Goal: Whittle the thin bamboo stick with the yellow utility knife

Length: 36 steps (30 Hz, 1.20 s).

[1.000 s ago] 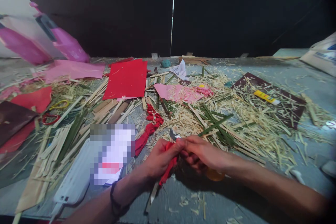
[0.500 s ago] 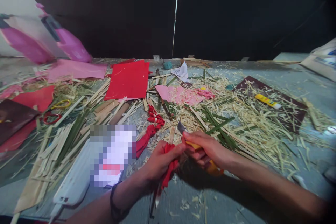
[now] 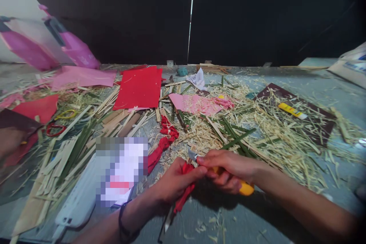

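My left hand [image 3: 178, 179] is closed around a wooden strip partly wrapped in red cloth [image 3: 184, 196]. The strip's pale lower tip [image 3: 168, 221] sticks out beneath the cloth. In my right hand [image 3: 224, 169] is a knife with a yellow handle [image 3: 246, 188], its fingers wrapped round the grip. The short metal blade [image 3: 192, 155] lies against or very near the strip's upper end, just above my left thumb; exact contact cannot be made out. A twisted red cloth [image 3: 162, 145] lies on the floor beyond my left hand.
Wood shavings [image 3: 274, 141] and thin strips [image 3: 64, 156] cover much of the floor. A lit phone [image 3: 126, 171] rests by a white power strip [image 3: 76, 194]. Scissors [image 3: 55, 129], red sheet [image 3: 138, 87], glue tube [image 3: 292, 110] lie around. Another person's hand [image 3: 10, 141] is at the left edge.
My right hand has turned and lowered the blade toward the strip's upper end, baring more of the yellow handle. Another person's hand has come in at the left edge, over the dark sheet.
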{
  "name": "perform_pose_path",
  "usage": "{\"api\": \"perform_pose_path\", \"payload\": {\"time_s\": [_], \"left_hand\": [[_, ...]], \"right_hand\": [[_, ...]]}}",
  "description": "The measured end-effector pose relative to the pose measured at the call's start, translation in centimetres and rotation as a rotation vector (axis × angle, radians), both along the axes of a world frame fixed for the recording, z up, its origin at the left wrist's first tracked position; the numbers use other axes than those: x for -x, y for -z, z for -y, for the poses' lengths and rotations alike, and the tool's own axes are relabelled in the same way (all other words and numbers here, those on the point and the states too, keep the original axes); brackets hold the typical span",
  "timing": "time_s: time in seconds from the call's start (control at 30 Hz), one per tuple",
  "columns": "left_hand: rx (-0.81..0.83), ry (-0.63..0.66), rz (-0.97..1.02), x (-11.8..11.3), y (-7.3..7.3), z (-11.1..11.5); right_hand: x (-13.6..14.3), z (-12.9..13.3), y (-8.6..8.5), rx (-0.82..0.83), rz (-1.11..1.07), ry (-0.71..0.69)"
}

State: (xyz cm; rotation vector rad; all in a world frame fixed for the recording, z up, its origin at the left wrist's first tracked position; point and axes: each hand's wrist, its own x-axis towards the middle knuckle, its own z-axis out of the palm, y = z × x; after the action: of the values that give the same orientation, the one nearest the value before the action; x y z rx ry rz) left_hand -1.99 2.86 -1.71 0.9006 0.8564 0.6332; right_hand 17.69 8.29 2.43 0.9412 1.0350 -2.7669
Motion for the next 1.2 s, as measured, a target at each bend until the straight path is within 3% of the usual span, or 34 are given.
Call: {"api": "perform_pose_path", "payload": {"time_s": [0.17,0.27,0.43,0.57,0.67,0.8,0.87,0.97,1.1,1.2], "left_hand": [[0.042,-0.171,0.011,-0.9,0.4,0.1],[0.052,-0.248,0.017,-1.3,0.6,0.4],[0.027,-0.278,0.028,-1.9,-0.1,0.4],[0.058,-0.256,0.022,-1.5,-0.5,0.0],[0.183,-0.077,-0.068,0.1,-0.3,0.0],[0.136,0.039,-0.090,2.3,-0.3,0.5],[0.100,0.069,-0.099,2.5,-0.3,0.5],[0.081,0.088,-0.094,2.1,-0.2,0.1],[0.010,0.105,-0.077,1.4,-0.3,-0.6],[-0.078,0.061,-0.030,1.0,-0.8,-0.8]], "right_hand": [[2.1,1.7,0.2,-0.086,0.218,0.289],[3.0,2.5,0.5,-0.150,0.276,0.386],[4.0,3.7,1.1,-0.245,0.255,0.456],[4.2,4.1,0.8,-0.289,0.306,0.431],[1.4,2.2,-0.4,-0.328,0.334,0.488],[-6.2,-2.5,-3.0,-0.354,0.149,0.958],[-9.1,-3.5,-3.7,-0.372,0.128,1.006],[-9.1,-2.1,-3.3,-0.321,0.123,0.742],[-4.1,1.1,-1.6,-0.353,0.135,0.297],[-1.3,1.8,-1.0,-0.325,0.168,0.136]]}}
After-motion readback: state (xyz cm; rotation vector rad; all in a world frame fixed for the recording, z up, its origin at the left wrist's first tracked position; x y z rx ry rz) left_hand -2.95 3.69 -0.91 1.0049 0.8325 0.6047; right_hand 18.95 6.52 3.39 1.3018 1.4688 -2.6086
